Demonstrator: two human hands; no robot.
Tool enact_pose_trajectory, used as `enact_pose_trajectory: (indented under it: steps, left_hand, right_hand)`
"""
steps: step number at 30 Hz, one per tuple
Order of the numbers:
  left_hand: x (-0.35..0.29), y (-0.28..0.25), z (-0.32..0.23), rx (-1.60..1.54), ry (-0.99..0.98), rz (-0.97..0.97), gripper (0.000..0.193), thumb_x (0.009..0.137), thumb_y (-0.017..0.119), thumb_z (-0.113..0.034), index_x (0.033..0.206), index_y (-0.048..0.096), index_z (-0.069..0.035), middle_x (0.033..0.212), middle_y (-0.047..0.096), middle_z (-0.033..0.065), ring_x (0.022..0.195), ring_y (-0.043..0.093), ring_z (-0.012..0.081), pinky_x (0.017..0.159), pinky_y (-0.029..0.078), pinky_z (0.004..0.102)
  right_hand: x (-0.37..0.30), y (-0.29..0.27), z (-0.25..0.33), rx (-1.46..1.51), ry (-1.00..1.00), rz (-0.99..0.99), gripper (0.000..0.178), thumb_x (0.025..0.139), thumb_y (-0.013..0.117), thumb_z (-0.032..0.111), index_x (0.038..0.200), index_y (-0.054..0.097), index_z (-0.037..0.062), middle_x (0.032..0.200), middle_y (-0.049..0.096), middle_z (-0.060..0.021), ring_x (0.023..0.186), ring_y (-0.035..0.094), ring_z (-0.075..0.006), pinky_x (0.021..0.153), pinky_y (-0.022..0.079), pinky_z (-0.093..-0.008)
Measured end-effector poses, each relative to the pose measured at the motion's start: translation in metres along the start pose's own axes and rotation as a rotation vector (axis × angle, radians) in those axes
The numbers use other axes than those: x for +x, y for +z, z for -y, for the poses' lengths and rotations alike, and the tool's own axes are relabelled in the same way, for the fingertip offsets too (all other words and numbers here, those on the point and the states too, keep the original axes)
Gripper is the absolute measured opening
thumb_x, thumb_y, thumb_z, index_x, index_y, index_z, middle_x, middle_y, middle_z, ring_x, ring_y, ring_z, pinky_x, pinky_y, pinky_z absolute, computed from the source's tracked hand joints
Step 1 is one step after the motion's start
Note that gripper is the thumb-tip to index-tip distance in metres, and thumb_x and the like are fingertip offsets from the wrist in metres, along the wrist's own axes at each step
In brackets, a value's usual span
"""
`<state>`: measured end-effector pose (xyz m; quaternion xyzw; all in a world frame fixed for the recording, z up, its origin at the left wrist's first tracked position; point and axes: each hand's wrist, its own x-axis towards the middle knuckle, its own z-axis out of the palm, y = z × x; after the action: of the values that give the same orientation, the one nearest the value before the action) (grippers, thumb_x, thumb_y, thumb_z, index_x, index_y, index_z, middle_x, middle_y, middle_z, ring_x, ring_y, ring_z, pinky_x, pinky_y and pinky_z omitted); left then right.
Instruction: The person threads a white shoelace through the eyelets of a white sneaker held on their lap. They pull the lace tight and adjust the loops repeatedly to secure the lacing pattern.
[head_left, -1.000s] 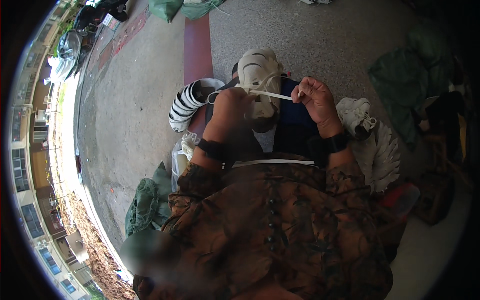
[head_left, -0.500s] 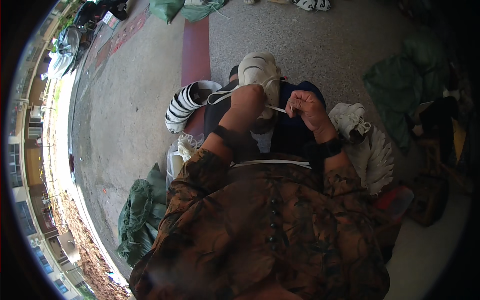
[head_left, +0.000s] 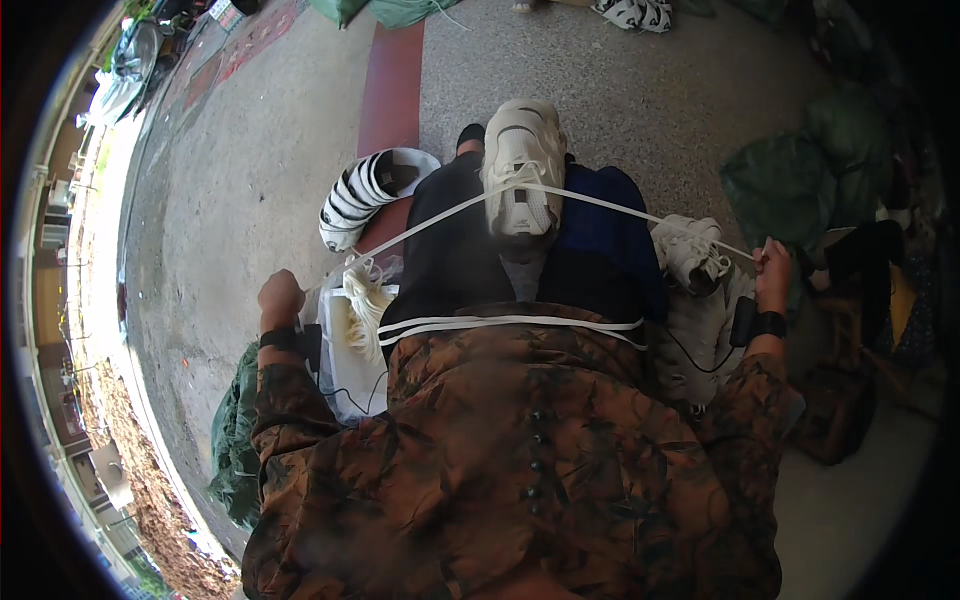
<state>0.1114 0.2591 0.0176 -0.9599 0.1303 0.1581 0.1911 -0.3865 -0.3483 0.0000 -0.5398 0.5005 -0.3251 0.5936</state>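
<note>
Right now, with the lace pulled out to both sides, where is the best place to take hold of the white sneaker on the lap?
Probably the white sneaker is best gripped across its toe end, coming from above. That end points away from the body and is bare, while the white lace crosses the middle, stretched taut between the left hand and the right hand. A grip there stays clear of the lacing.

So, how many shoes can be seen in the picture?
3 at least: a white shoe on the person's lap, a black-and-white striped shoe on the ground to its left, and a white shoe to the right. Others may be hidden at the top edge.
</note>
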Motion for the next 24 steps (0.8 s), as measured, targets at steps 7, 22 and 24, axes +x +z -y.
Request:
enact_pose_trajectory:
  steps: [7,22,24]
  left_hand:
    - [-0.007,-0.031,-0.144,-0.603,0.407,-0.349,0.019,0.075,0.055,-0.009,0.091,0.065,-0.005,0.086,0.065,0.0202,0.087,0.063,0.0356,0.075,0.049,0.0437]
    - [-0.037,-0.081,-0.271,-0.963,0.714,-0.336,0.019,0.076,0.059,-0.015,0.088,0.063,-0.001,0.079,0.063,0.0244,0.078,0.063,0.0381,0.072,0.051,0.0427]
    - [-0.034,-0.08,-0.275,-1.006,0.695,-0.352,0.018,0.076,0.059,-0.014,0.088,0.063,-0.001,0.08,0.063,0.0243,0.079,0.063,0.0383,0.072,0.051,0.0424]
  right_hand:
    - [-0.052,0.213,0.023,-0.547,-0.53,0.51,0.018,0.074,0.066,0.008,0.087,0.056,0.001,0.073,0.06,-0.0081,0.065,0.056,-0.0162,0.061,0.046,-0.0309]
    - [-0.077,0.321,0.011,-0.019,-0.088,0.886,0.008,0.084,0.062,0.01,0.08,0.064,0.0033,0.068,0.057,0.0038,0.062,0.05,-0.0046,0.059,0.041,-0.0203]
    - [-0.072,0.322,0.011,0.042,0.003,0.919,0.01,0.084,0.063,0.012,0.077,0.063,0.0046,0.066,0.056,0.0043,0.06,0.048,-0.0043,0.058,0.039,-0.0199]
